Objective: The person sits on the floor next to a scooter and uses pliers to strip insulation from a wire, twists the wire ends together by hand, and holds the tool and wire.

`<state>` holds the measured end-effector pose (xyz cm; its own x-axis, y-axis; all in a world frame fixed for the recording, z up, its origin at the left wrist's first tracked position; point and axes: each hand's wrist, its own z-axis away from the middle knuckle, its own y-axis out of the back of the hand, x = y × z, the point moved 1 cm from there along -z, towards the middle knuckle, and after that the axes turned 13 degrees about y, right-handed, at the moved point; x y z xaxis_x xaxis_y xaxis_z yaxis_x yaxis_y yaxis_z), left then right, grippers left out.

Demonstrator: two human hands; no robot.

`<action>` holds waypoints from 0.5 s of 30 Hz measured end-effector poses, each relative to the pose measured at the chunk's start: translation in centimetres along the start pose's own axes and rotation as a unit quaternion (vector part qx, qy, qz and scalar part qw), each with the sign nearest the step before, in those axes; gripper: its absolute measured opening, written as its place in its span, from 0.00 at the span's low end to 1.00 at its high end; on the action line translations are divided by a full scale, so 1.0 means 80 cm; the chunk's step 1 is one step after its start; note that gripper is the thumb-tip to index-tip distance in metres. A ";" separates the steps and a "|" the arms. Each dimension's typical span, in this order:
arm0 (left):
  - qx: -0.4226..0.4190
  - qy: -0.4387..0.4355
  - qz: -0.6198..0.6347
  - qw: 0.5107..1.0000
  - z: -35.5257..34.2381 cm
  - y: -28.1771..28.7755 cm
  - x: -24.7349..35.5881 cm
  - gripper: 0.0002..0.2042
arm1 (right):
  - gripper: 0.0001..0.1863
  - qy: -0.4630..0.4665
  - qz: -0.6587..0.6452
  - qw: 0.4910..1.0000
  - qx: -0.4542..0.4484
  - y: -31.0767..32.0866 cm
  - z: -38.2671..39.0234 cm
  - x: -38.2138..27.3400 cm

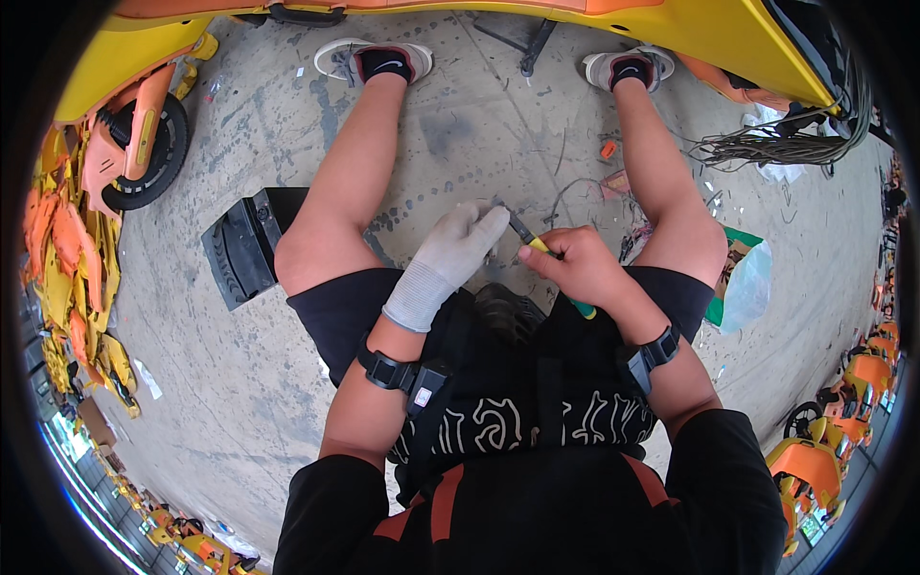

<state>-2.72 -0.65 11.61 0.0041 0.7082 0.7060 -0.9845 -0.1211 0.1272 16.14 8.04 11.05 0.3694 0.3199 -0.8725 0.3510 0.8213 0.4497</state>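
Observation:
My left hand (458, 241), in a pale grey knit glove, is in front of my lap with its fingers closed together. Something small and dark shows at its fingertips, too small to name. Bare and wrapped round a slim tool with a yellow-and-green handle (540, 244), my right hand (586, 266) is just to the right. The tool's grey, narrow front end points up and left, close beside the gloved fingers; I cannot tell whether they touch. Its green butt sticks out below my palm.
A black plastic box (244, 244) stands by my left knee, a green-and-clear bag (743, 283) by my right. Ahead is a yellow-orange vehicle body (661, 24) with a wheel (158, 153). Cables (795, 144) hang at the right; yellow and orange panels (81, 278) pile up leftward.

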 end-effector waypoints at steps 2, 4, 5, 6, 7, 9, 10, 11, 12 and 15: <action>0.021 -0.019 -0.027 0.999 -0.002 -0.002 -0.003 0.20 | 0.20 0.020 0.011 1.000 0.016 -0.002 0.000 -0.004; 0.031 -0.056 -0.038 0.997 -0.011 -0.006 -0.013 0.20 | 0.24 0.026 -0.006 0.999 0.042 -0.008 0.001 -0.003; 0.031 -0.049 -0.029 0.998 -0.014 -0.005 -0.017 0.20 | 0.24 0.019 -0.011 0.999 0.038 -0.010 0.001 0.000; 0.031 -0.041 -0.019 0.998 -0.016 -0.004 -0.017 0.19 | 0.24 0.012 -0.015 0.999 0.034 -0.012 0.001 0.004; 0.032 -0.034 -0.010 0.999 -0.017 -0.004 -0.018 0.19 | 0.24 0.005 -0.019 0.999 0.029 -0.013 0.000 0.006; 0.052 -0.031 0.007 0.998 -0.013 -0.003 -0.014 0.19 | 0.23 -0.029 -0.066 0.997 0.041 -0.017 0.000 0.007; 0.062 -0.030 0.015 0.998 -0.011 -0.002 -0.012 0.19 | 0.23 -0.046 -0.089 0.994 0.047 -0.018 -0.001 0.007; 0.070 -0.012 0.032 0.997 -0.009 0.000 -0.009 0.19 | 0.22 -0.058 -0.123 0.990 0.046 -0.017 -0.002 0.007; 0.079 0.006 0.050 0.996 -0.007 0.002 -0.007 0.19 | 0.22 -0.069 -0.157 0.984 0.044 -0.016 -0.002 0.007; 0.098 0.017 0.091 0.991 -0.005 0.004 -0.008 0.20 | 0.22 -0.039 -0.264 0.959 0.095 -0.022 -0.004 0.013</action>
<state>-3.09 -0.83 10.93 -0.1802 0.6848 0.7061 -0.9155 -0.3793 0.1343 15.67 7.08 9.28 0.1567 -0.1595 -0.9747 0.6541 0.7562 -0.0186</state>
